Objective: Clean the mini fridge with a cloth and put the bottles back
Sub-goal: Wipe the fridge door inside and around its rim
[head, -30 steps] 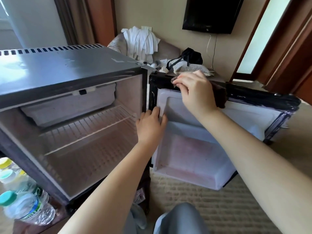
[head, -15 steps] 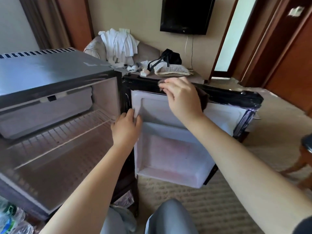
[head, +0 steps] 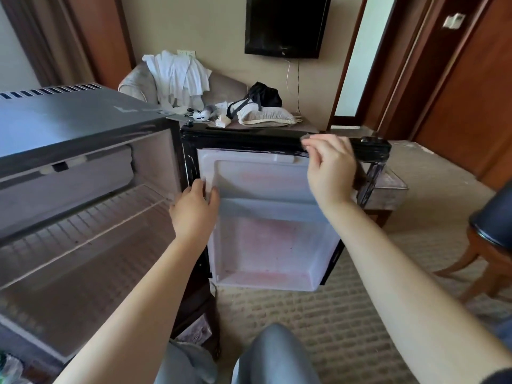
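The mini fridge (head: 69,126) stands open on the left, its wire shelf (head: 91,217) bare. Its door (head: 263,245) swings out toward the middle, white liner facing me. My left hand (head: 194,212) holds the liner's left edge near the hinge. My right hand (head: 331,164) grips a dark cloth (head: 306,138), mostly hidden under the fingers, and holds it against the door's black top edge toward its right end. A bottle (head: 8,370) barely shows at the bottom left corner.
Behind the door a low table (head: 388,187) carries a bag, a pillow and small items. An armchair with white towels (head: 177,76) stands by the wall under a TV. A dark wooden chair (head: 490,239) is at the right. Carpet lies below.
My right hand slid the cloth rightward along the door's top edge. The view turned right, so the bottles at the lower left have almost left the frame. The left hand stays on the liner edge.
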`<state>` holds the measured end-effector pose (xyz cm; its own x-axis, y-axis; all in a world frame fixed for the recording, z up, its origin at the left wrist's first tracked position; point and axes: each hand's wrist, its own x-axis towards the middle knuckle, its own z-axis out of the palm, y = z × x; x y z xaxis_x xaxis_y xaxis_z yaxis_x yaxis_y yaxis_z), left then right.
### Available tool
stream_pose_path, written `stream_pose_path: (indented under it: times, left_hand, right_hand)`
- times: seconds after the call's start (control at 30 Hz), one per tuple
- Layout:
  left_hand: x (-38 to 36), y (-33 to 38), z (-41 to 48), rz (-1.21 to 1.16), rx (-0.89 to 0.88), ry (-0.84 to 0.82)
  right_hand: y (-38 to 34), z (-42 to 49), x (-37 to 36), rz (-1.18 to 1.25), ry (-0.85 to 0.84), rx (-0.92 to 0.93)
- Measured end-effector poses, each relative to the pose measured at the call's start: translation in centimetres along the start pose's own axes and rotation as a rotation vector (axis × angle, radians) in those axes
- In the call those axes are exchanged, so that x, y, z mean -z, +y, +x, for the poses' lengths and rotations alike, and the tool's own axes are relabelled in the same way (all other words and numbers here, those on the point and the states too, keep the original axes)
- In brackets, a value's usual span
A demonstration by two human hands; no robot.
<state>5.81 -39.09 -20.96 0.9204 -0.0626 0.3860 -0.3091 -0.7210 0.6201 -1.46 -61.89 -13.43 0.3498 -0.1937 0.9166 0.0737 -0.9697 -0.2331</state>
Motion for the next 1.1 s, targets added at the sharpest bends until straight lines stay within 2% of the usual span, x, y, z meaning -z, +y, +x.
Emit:
stream_pose_path:
  times: [0.07,0.2,0.3,0.4,0.47,0.57,0.7,0.83,0.87,0.97,1.0,1.1]
  left_hand:
    - [0.1,0.6,-0.7,0.025,-0.017,0.089]
    - [-0.1,5.2,-1.5,0.043,-0.293,0.345]
    - [-0.6,11.3,-0.4,0.000,-0.559,0.369]
    - [-1.4,16.8,1.3,0.003,-0.764,0.288]
    - [-2.3,19.0,2.3,0.070,-0.777,0.193]
    - [-4.2,19.4,3.1,0.130,-0.687,0.079]
    - [-5.6,18.2,3.3,0.091,-0.696,0.165]
    - [-5.7,18.2,3.1,0.070,-0.703,0.217]
    - [-5.8,18.0,3.0,0.065,-0.718,0.235]
    - [-6.0,17.7,2.9,0.047,-0.729,0.261]
    - [-6.0,17.7,2.9,0.046,-0.721,0.262]
    - [-6.0,17.7,2.7,0.053,-0.719,0.265]
  right_hand:
    - [-1.1,0.3,-0.7,0.008,-0.021,0.035]
    - [-0.6,0.6,-0.2,-0.001,-0.071,0.120]
    - [0.9,0.9,1.3,-0.019,-0.144,0.189]
    - [3.6,0.3,3.8,-0.046,-0.127,0.129]
    - [6.3,-0.2,5.7,-0.069,-0.087,0.075]
    - [9.5,0.1,8.0,-0.078,-0.090,-0.003]
    - [10.1,0.8,8.3,0.023,-0.067,-0.179]
    - [9.9,3.4,7.7,0.061,0.091,-0.346]
    - [9.5,4.1,7.4,0.064,0.034,-0.311]
    - [7.7,4.8,5.7,-0.129,-0.365,-0.093]
    - [7.3,4.8,5.4,-0.178,-0.444,-0.060]
    - [7.9,5.3,6.0,-0.140,-0.528,-0.072]
